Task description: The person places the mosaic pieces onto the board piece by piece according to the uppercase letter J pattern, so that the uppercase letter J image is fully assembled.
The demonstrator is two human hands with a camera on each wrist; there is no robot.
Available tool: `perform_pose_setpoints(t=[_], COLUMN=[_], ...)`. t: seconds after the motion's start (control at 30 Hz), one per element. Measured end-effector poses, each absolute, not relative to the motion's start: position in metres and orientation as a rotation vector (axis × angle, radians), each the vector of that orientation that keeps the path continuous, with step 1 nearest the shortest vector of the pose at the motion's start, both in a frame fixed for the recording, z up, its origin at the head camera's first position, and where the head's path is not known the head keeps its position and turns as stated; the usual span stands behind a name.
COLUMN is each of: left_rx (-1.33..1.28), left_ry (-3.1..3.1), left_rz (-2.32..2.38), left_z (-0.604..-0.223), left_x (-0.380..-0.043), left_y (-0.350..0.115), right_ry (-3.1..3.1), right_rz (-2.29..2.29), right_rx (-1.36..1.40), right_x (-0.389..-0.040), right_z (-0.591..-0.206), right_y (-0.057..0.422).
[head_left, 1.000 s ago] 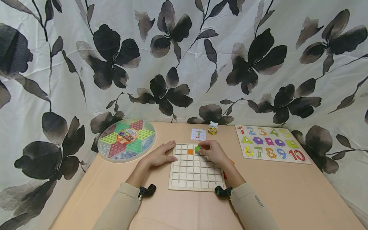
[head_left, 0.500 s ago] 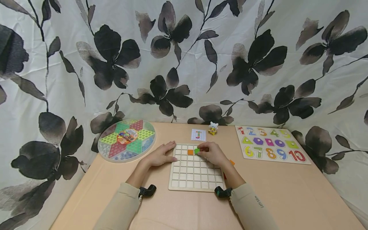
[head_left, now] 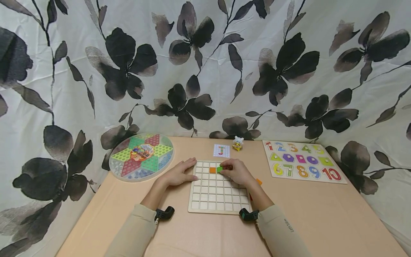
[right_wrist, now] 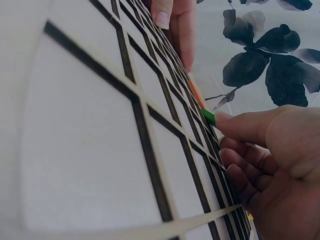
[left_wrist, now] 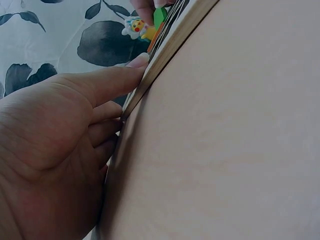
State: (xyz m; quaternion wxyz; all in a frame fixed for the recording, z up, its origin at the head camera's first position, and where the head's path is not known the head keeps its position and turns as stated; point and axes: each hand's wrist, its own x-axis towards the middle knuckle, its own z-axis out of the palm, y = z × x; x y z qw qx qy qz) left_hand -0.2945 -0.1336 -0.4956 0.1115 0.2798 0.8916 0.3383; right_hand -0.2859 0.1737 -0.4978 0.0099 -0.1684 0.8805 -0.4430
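Note:
A white board with a grid of square cells (head_left: pixel 212 197) lies on the table in the head view. In its top row sits an orange square tile (head_left: pixel 212 170). Right beside that one, a green square tile (head_left: pixel 219 169) is pinched between the thumb and fingers of my right hand (head_left: pixel 238 172); the right wrist view has the green tile (right_wrist: pixel 208 117) at the thumb tip, slightly tilted. My left hand (head_left: pixel 177 173) rests against the board's upper left edge with fingers extended, and its thumb (left_wrist: pixel 117 80) touches the rim in the left wrist view.
Behind the board lie a small grid card (head_left: pixel 221 150) and a toy figure (head_left: pixel 238 143). A round Chinese checkers board (head_left: pixel 141 157) stands left, a number puzzle board (head_left: pixel 305 160) right. Orange pieces (head_left: pixel 258 181) show partly beneath my right forearm.
My right hand has lowered the green tile slightly, down and left against the orange tile's side. The left hand stays where it was.

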Motion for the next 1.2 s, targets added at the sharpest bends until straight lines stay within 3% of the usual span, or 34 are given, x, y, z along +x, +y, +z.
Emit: perform_pose_setpoints(t=[1.2], left_rx=[0.81], left_ry=[2.623], left_rz=[0.979], left_z=[-0.4963], left_x=[-0.2971], left_y=[-0.1327], right_ry=[2.85], right_rz=[-1.209], right_rx=[-0.543], right_x=[-0.2824], right_z=[-0.4936], right_y=[0.1697])
